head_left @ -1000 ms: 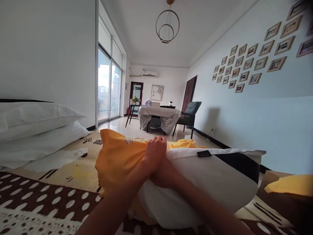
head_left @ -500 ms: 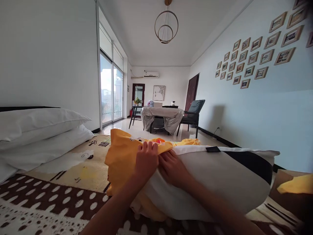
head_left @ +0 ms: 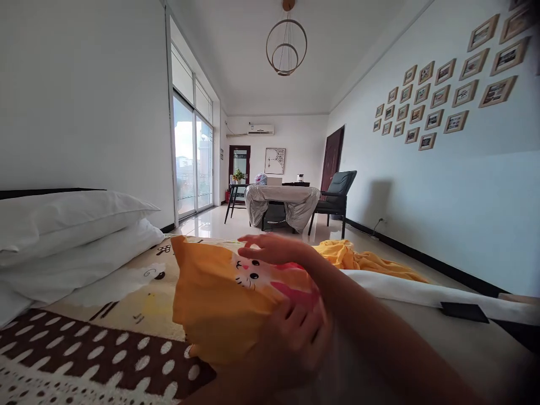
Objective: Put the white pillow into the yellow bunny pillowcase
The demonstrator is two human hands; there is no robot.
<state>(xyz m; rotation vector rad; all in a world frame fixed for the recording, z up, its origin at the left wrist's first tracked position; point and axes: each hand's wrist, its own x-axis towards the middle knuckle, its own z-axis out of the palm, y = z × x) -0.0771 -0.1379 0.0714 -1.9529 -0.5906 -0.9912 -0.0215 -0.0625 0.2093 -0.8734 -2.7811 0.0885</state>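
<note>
An orange pillowcase (head_left: 219,304) with a printed cat face and pink patches is partly pulled over one end of a white pillow (head_left: 392,320). The pillow has a black tag and a black panel, and it lies across the bed in front of me. Low and near me, my left hand (head_left: 295,332) is closed on the pillowcase around its opening, somewhat blurred. My right hand (head_left: 270,247) is over the pillowcase's far edge by the cat face, fingers stretched out and apart. Whether its fingertips touch the cloth I cannot tell.
White pillows (head_left: 76,242) are stacked on the left. More orange cloth (head_left: 358,261) lies crumpled beyond the pillow. A patterned blanket (head_left: 101,349) covers the bed. Farther off stand a covered table (head_left: 282,195) and a black chair (head_left: 337,194).
My right hand has left the pillowcase opening, rising away toward the far edge. My left hand has come nearer and lower, gripping the cloth. The case's cat print now shows, and the pillow has shifted right.
</note>
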